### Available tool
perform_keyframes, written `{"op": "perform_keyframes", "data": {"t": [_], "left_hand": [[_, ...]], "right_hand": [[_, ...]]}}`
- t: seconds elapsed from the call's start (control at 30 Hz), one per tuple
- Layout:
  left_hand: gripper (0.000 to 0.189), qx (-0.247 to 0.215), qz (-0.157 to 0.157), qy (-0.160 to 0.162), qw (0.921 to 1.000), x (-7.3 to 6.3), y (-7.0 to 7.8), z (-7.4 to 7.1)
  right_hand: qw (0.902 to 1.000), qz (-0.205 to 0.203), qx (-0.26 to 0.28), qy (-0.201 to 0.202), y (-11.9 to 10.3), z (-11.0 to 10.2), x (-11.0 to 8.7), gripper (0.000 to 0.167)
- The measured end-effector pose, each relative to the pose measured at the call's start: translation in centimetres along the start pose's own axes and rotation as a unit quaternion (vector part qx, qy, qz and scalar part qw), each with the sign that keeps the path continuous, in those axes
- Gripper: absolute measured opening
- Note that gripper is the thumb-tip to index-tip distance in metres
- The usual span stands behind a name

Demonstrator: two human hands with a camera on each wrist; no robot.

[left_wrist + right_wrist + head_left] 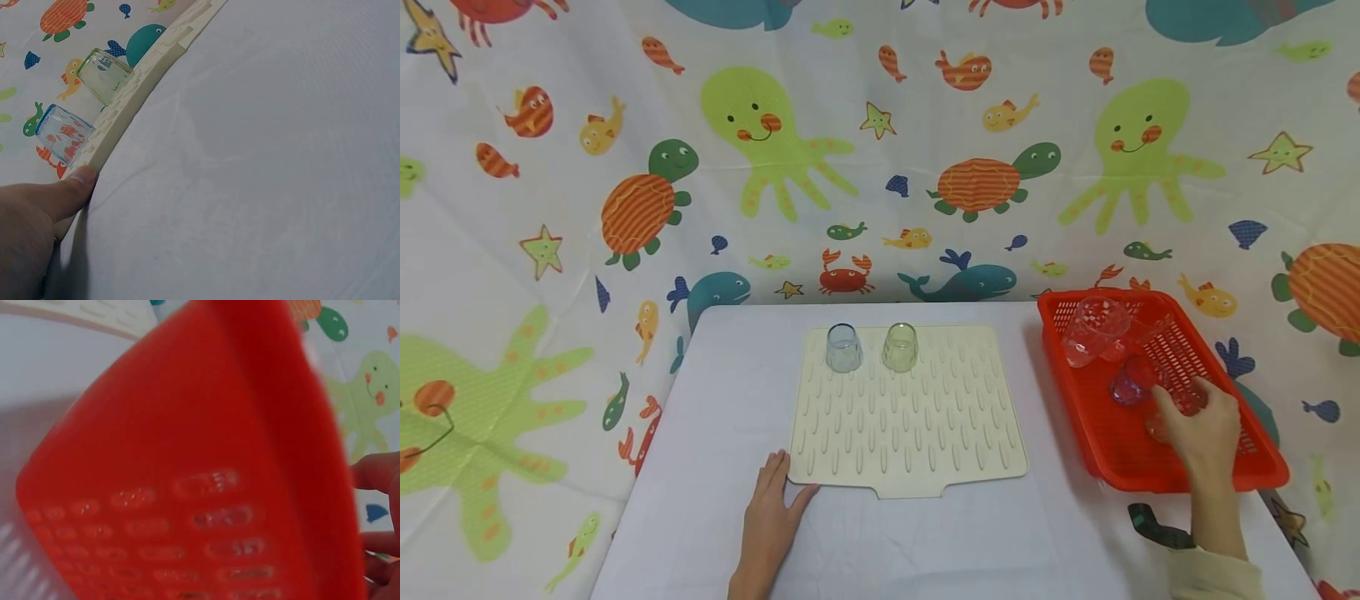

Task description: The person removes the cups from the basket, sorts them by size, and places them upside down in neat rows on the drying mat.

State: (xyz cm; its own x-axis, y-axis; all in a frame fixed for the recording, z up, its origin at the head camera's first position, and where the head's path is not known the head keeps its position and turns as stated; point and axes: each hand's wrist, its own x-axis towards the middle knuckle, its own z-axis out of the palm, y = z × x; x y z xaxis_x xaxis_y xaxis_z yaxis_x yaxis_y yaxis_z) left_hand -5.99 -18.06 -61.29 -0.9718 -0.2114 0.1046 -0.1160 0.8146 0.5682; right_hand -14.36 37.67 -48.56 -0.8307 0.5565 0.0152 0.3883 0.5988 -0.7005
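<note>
A cream ridged drying board (910,417) lies on the white table. Near its back edge stand a blue-tinted glass (844,350) and a yellow-green glass (900,348), side by side. My left hand (769,512) rests at the board's front left corner, fingers along the side and thumb on the front edge. Over the red basket (1078,425), my right hand (1206,425) reaches in from the front, thumb and fingers spread apart above clear glassware. A purple-blue glass (1129,383) lies just left of it. The basket wall hides much of this hand in the right wrist view.
More clear glassware (1093,325) lies at the back of the basket. A dark green and black strap-like object (1157,529) is beside my right forearm. Behind the table hangs a sea-animal printed curtain (880,167).
</note>
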Motion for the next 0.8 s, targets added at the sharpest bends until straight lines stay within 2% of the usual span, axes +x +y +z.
{"op": "perform_keyframes", "data": {"t": [0.23,0.5,0.8], "left_hand": [[0.083,0.002,0.002,0.003,1.0000,-0.1,0.0,0.1],[0.082,0.003,0.005,0.007,1.0000,0.0,-0.1,0.1],[0.083,0.001,-0.011,-0.013,0.9999,0.1,-0.2,0.2]], "right_hand": [[0.9998,0.014,-0.015,-0.003,1.5,-0.4,0.5,0.079],[0.9979,0.043,-0.048,0.005,2.0,-0.4,1.2,0.078],[0.9942,0.067,-0.076,-0.036,2.5,-0.5,1.6,0.083]]}}
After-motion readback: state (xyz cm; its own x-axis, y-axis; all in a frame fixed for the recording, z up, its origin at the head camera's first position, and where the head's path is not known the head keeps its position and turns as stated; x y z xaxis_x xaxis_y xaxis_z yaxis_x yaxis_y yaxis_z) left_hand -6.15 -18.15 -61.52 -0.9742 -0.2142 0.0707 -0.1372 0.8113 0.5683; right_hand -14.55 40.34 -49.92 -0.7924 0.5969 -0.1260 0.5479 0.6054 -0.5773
